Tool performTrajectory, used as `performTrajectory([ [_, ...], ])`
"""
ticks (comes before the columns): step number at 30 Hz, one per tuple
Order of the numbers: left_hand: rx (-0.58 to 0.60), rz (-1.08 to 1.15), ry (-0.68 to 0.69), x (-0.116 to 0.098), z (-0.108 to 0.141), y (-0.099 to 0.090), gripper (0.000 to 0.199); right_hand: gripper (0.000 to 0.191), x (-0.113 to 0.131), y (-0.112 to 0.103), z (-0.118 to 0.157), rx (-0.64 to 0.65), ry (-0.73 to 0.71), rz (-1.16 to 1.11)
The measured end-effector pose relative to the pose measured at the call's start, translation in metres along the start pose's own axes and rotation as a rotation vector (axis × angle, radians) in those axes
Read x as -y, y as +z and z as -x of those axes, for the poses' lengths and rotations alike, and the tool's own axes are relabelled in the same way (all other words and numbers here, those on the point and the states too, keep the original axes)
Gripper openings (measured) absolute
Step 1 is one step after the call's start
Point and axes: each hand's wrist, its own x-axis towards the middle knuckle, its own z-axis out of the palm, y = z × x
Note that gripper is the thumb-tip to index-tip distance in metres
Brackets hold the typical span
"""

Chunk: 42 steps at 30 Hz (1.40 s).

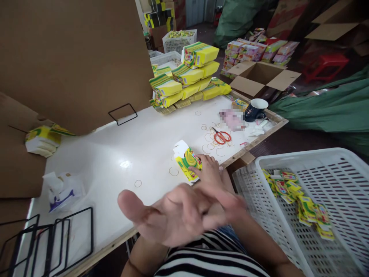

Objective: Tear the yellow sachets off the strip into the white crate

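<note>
My right hand (210,169) grips the right edge of a small yellow-green box (187,161), thumb on its printed face and fingers behind. The box's white flap stands out at the top left, over the white tabletop. Nearer the camera, my left hand (175,215) is palm up and blurred, thumb out to the left and fingers loosely curled apart, with nothing seen in it. It hides part of my right wrist. Rubber bands (173,171) lie on the table around the box.
Red-handled scissors (221,137) and a dark mug (256,109) stand toward the table's right side. Stacked yellow cartons (184,90) are at the back. A white crate (288,238) with small boxes is at right. Black wire frames (69,238) and a plastic bag (62,192) lie left.
</note>
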Motion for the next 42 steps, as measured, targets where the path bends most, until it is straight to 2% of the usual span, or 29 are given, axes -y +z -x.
performTrajectory([
  [2,-0.038,0.134,0.042,-0.015,-0.011,-0.009,0.081,0.028,-0.001,0.001,0.003,-0.027,-0.006,-0.008],
  [4,-0.129,0.16,0.105,-0.016,-0.021,-0.021,0.072,0.025,-0.001,0.002,0.004,-0.071,-0.002,-0.013],
  [8,-0.45,-0.125,0.115,0.02,-0.033,-0.043,0.038,0.018,-0.002,0.006,0.002,-0.127,-0.004,-0.037],
  [10,-0.534,-0.295,0.084,0.039,-0.037,-0.049,0.032,0.018,-0.002,0.01,0.0,-0.161,0.0,-0.048],
  [12,-0.562,-0.424,0.127,0.045,-0.041,-0.052,0.03,0.02,-0.002,0.013,-0.001,-0.205,0.014,-0.071],
  [13,-0.592,-0.474,0.222,0.041,-0.043,-0.053,0.033,0.021,-0.002,0.014,-0.001,-0.224,0.022,-0.094],
  [14,-0.655,-0.522,0.382,0.034,-0.046,-0.055,0.042,0.021,-0.003,0.015,-0.001,-0.233,0.03,-0.13],
  [15,-0.736,-0.553,0.584,0.025,-0.049,-0.057,0.055,0.02,-0.004,0.014,0.0,-0.234,0.041,-0.183],
  [17,-0.987,-0.607,1.078,0.005,-0.056,-0.062,0.076,0.015,-0.007,0.01,0.003,-0.221,0.075,-0.361],
  [18,-1.058,-0.577,1.223,-0.002,-0.059,-0.064,0.072,0.013,-0.008,0.007,0.006,-0.215,0.1,-0.482],
  [19,-1.052,-0.519,1.232,-0.004,-0.061,-0.065,0.062,0.014,-0.009,0.003,0.008,-0.208,0.129,-0.618],
  [20,-0.978,-0.444,1.114,-0.001,-0.062,-0.065,0.05,0.017,-0.01,-0.001,0.011,-0.198,0.16,-0.761],
  [21,-0.846,-0.361,0.886,0.007,-0.062,-0.063,0.039,0.021,-0.009,-0.005,0.014,-0.181,0.191,-0.901],
  [22,-0.673,-0.28,0.6,0.018,-0.061,-0.06,0.034,0.025,-0.008,-0.01,0.018,-0.156,0.218,-1.026],
  [23,-0.498,-0.192,0.349,0.033,-0.06,-0.055,0.037,0.029,-0.006,-0.013,0.021,-0.125,0.245,-1.13],
  [24,-0.385,-0.094,0.178,0.047,-0.059,-0.049,0.043,0.033,-0.004,-0.016,0.024,-0.091,0.267,-1.214],
  [26,-0.226,0.085,-0.002,0.072,-0.057,-0.037,0.052,0.037,0.0,-0.02,0.031,-0.052,0.301,-1.324],
  [28,-0.1,0.22,-0.087,0.083,-0.057,-0.026,0.053,0.038,0.001,-0.022,0.036,-0.035,0.308,-1.363],
  [31,-0.004,0.305,-0.123,0.08,-0.06,-0.017,0.051,0.04,0.0,-0.025,0.042,-0.049,0.277,-1.306],
  [35,-0.053,0.291,-0.109,0.075,-0.062,-0.016,0.046,0.045,-0.003,-0.031,0.047,-0.044,0.24,-1.193],
  [39,-0.144,0.255,-0.131,0.086,-0.063,-0.016,0.043,0.042,-0.004,-0.032,0.049,-0.028,0.224,-1.16],
  [42,-0.252,0.202,-0.138,0.091,-0.064,-0.013,0.04,0.033,-0.005,-0.026,0.051,-0.123,0.199,-1.053],
])
